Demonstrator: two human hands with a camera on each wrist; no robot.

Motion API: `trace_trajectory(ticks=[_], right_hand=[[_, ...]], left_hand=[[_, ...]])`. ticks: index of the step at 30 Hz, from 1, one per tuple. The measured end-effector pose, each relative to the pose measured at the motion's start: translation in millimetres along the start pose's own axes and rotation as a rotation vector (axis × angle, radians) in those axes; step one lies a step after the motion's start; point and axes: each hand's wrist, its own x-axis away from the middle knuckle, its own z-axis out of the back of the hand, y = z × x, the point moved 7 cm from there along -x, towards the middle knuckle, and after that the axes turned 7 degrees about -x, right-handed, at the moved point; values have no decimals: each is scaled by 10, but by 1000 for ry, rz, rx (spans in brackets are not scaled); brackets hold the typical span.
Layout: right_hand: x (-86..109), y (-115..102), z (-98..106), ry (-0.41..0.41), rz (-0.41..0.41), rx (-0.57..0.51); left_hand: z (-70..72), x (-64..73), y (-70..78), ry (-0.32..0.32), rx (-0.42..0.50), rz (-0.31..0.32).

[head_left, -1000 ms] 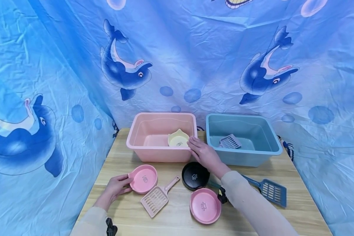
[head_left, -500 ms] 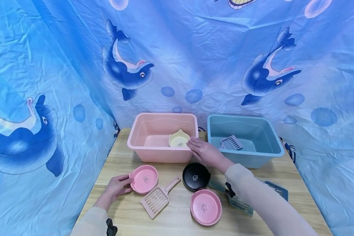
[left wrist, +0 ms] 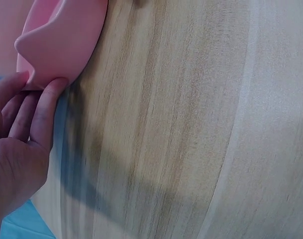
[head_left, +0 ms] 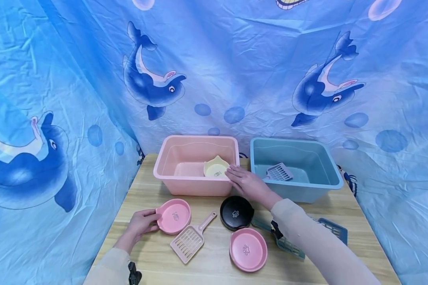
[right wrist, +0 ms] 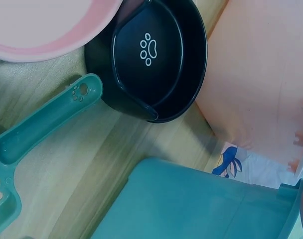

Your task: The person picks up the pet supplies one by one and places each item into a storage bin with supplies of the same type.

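Observation:
At the left, my left hand (head_left: 141, 225) pinches the edge of a round pink pet bowl (head_left: 174, 216) with a fish mark. The left wrist view shows the thumb and fingertips at the wall of this bowl (left wrist: 72, 40). My right hand (head_left: 249, 185) lies with extended fingers over the front right corner of a pink litter box (head_left: 185, 187). Its fingertips are close to a cream cat-eared bowl (head_left: 216, 168) inside; whether they touch it I cannot tell. Only a blurred sliver of that hand shows in the right wrist view.
Right of the pink box stands a blue litter box (head_left: 296, 192) with a lilac scoop (head_left: 279, 171) inside. Nearer lie a pink scoop (head_left: 188, 243), a black bowl (head_left: 237, 213), another pink bowl (head_left: 248, 250), a teal scoop (right wrist: 47, 119) and a dark blue scoop (head_left: 335, 229), partly behind the right sleeve.
The right forearm has swung a little to the right, uncovering more of the teal scoop. Both hands stay where they were, and the objects have not moved.

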Motion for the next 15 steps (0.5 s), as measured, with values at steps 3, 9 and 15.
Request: trace_trajectory(ticks=[3, 9, 15], right_hand=[[-6, 5, -6, -11, -16, -2], [-13, 4, -17, -17, -39, -13], [-12, 24, -27, -32, -73, -33]], left_hand=[[6, -6, 0, 12, -4, -2], [28, -4, -1, 35, -9, 5], [40, 15, 34, 34, -25, 10]])
